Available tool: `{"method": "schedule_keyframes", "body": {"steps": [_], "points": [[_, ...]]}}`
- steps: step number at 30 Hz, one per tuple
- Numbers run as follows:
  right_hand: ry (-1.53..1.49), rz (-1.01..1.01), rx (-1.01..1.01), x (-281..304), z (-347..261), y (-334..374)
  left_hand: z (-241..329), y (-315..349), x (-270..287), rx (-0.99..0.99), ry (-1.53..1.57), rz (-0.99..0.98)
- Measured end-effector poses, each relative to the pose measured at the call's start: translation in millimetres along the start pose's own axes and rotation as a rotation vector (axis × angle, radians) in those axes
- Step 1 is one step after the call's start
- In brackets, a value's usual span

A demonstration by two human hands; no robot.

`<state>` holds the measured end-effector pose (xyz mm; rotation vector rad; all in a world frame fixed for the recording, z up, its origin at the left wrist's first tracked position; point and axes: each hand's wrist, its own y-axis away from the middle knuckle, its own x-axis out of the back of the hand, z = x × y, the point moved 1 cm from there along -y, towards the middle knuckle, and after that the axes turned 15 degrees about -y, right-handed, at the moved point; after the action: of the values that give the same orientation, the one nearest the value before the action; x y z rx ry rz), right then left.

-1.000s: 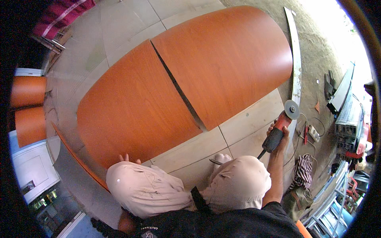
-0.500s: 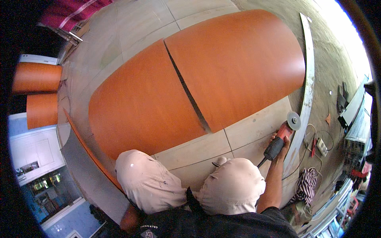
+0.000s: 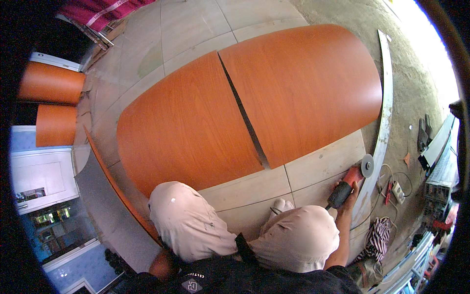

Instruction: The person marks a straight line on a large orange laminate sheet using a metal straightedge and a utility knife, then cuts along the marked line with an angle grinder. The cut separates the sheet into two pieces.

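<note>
My right hand (image 3: 350,192) is closed around the body of a red and black angle grinder (image 3: 341,193), to the right of my knees. Its grey disc (image 3: 367,165) points up and away from me, just over the edge of a long pale metal strip (image 3: 384,110). Ahead of me lie two orange wood-grain panels, a left one (image 3: 186,122) and a right one (image 3: 303,93). A dark narrow gap runs between them, widest toward my side. Of my left arm only a bit shows beside my left thigh; its hand is out of sight.
Cables and a white socket block (image 3: 398,192) lie on the right, near a striped cloth (image 3: 376,239). Another sheet with an orange edge (image 3: 105,171) stands close on my left. Beyond it are smaller orange panels (image 3: 56,125) and a white cabinet door (image 3: 44,179). Floor tiles surround the panels.
The view has shifted a little, so the panels sit slightly lower and farther right. My right hand keeps its hold on the angle grinder, still beside the metal strip.
</note>
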<state>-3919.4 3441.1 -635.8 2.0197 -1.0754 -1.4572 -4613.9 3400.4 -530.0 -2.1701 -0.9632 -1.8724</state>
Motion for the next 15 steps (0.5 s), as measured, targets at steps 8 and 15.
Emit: {"method": "schedule_keyframes", "body": {"steps": [8, 15], "points": [[0.430, 0.138, 0.188, -2.9, 6.4, 16.0, 80.3, -47.5, -2.3, -0.210, 0.025, 0.033], [1.250, 0.541, 0.618, -2.9, 7.4, 10.4, 151.4, -76.2, 18.1, -0.702, 0.148, 0.407]]}}
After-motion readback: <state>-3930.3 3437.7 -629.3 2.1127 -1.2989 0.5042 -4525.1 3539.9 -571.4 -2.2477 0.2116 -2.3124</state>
